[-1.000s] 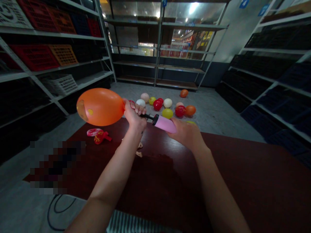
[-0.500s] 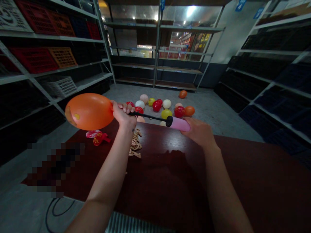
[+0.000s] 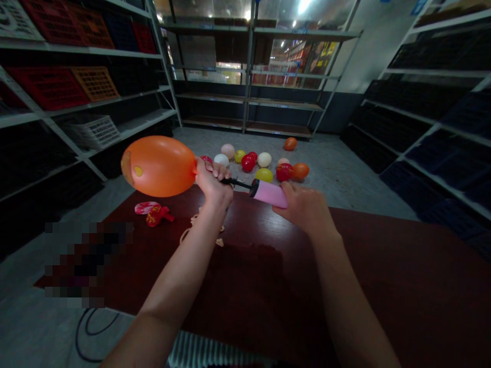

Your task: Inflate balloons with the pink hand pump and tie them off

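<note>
1. Left hand (image 3: 214,176) is closed round the neck of a plump, glossy orange rubber balloon (image 3: 161,166), which juts out left, probably so air stays in.
2. Same fist meets the thin black pump rod (image 3: 242,183), likely bracing it.
3. Right hand (image 3: 303,207) wraps the pink plastic pump barrel (image 3: 270,194), I'd guess for steady strokes.

Soft glare marks the dimly lit table (image 3: 383,266).

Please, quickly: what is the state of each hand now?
Left hand: closed, holding the orange balloon at its neck and one end of the black rod.
Right hand: closed around the pink pump barrel.
</note>
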Tool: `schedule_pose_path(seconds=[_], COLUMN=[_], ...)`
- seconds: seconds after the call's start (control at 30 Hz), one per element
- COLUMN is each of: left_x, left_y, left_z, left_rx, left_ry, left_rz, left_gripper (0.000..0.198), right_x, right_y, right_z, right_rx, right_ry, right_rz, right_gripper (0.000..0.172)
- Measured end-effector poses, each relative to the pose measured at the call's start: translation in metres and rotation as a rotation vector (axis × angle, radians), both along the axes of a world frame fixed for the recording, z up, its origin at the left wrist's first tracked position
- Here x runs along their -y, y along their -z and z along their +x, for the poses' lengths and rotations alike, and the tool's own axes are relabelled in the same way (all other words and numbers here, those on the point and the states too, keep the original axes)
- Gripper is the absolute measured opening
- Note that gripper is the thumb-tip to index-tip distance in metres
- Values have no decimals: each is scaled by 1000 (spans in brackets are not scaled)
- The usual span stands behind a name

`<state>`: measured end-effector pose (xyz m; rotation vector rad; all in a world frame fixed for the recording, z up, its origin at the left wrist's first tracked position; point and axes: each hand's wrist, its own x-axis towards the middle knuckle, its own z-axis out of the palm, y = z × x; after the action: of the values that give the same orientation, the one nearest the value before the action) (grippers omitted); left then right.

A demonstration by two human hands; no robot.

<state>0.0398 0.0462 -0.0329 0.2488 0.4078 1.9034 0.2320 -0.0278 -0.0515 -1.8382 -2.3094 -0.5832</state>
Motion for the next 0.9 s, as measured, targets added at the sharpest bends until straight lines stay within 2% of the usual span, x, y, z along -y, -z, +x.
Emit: schedule_pose_path(seconds=[0.13, 0.23, 0.47, 0.6, 0.77, 0.9], left_x=[6, 5, -4, -8, -13, -15], left_y=[8, 8, -2, -7, -10, -12], left_z=[22, 24, -4, -20, -43, -51], left_rx=[-10, -20, -10, 7, 20, 46], left_ry=[29, 35, 27, 5, -43, -63], left_rz=[13, -11, -5, -5, 16, 20], left_gripper=[58, 59, 60, 58, 55, 52], right_x=[-1, -5, -14, -15, -16, -15], right_y=[4, 11, 22, 20, 17, 14], right_z=[-10, -12, -3, 14, 35, 46], right_rx=[-21, -79, -215, -194, -203, -213], right_ry=[-15, -33, -101, -110, -101, -95], right_rz=[-20, -33, 8, 7, 7, 23], right_gripper=[37, 39, 44, 45, 35, 35])
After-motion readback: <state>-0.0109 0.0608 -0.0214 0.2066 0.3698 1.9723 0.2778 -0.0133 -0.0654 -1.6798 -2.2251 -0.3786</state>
